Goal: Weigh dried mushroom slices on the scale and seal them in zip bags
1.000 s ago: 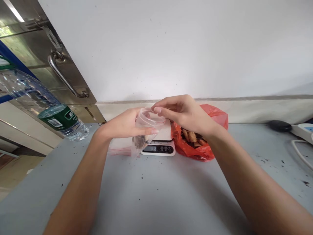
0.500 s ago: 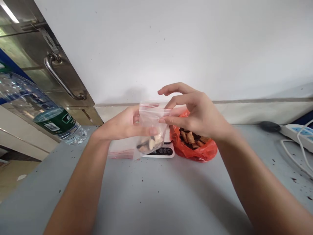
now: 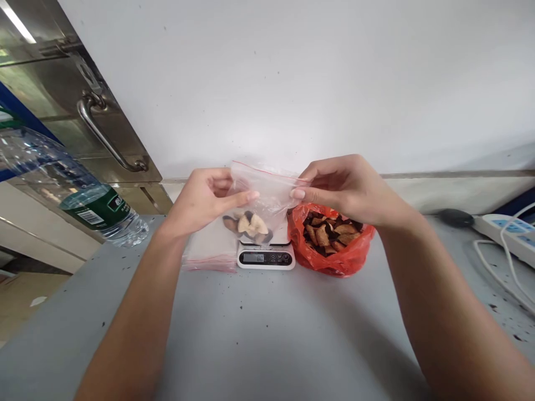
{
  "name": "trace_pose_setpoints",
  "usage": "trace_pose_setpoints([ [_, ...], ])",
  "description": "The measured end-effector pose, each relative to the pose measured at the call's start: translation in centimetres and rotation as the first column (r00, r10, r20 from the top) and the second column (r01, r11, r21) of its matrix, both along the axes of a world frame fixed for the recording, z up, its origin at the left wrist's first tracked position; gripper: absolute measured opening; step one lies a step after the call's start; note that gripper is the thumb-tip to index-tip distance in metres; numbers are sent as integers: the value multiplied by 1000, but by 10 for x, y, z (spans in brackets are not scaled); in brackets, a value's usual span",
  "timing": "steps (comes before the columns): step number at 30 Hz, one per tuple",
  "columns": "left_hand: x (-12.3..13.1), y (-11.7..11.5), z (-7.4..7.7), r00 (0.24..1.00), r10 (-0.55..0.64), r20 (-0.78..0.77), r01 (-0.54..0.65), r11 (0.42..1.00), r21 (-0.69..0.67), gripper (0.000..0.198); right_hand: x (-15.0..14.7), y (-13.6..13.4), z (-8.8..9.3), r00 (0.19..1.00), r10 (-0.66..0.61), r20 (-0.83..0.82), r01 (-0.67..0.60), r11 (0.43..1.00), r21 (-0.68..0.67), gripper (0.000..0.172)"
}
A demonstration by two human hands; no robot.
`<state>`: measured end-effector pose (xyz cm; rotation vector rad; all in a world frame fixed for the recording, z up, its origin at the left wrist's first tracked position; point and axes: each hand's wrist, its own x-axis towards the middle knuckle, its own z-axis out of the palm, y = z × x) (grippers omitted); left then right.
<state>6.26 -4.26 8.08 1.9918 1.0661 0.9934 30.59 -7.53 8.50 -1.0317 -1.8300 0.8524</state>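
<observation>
My left grip [image 3: 204,197] pinches the left side of a clear bag [image 3: 271,192], thumb in front and fingers curled behind; my right grip [image 3: 340,186] pinches its upper right corner, by the red line of the mouth. The clear bag is held up between the two, over the scale [image 3: 288,264] near the back edge of the counter [image 3: 267,356], with pale and dark slices [image 3: 252,224] gathered at its bottom (whether it touches the scale, I cannot tell). The display [image 3: 253,258] faces me and shows what look like zeros. Just left of the scale lies a stack of bags [image 3: 211,248], red lines toward me. Just right of it sits the red bag [image 3: 334,264], open at the top, full of brown and dark pieces [image 3: 322,235]. A bottle [image 3: 96,206] occupies the counter's back left corner; a power strip [image 3: 507,233] lies at the right edge.
</observation>
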Motion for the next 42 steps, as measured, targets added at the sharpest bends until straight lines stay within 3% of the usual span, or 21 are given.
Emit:
trace_pose_setpoints([
  [8,7,0,0,994,105,-43,-104,994,20,38,13,7,-2,977,-212,-30,214,972,101,29],
  [15,11,3,-5,974,171,146,-180,983,48,37,14,7,0,956,-294,-5,291,946,140,20],
  [20,14,-1,-2,984,159,82,-168,979,115,31,12,5,1,969,-245,-8,244,961,128,18],
  [23,12,0,-2,981,148,126,-168,973,159,28,12,5,1,974,-227,0,226,966,129,18],
  [28,8,-2,1,987,70,143,-85,991,100,31,7,4,1,968,-249,16,245,961,132,22],
  [35,6,-5,3,963,225,149,-250,951,180,17,1,2,-1,985,-171,35,166,980,105,21],
  [38,0,-4,2,978,150,144,-175,968,178,15,5,2,-1,990,-128,53,123,988,92,21],
  [42,-7,-3,3,999,41,-26,-37,990,134,17,13,5,-2,991,-76,106,68,995,78,18],
])
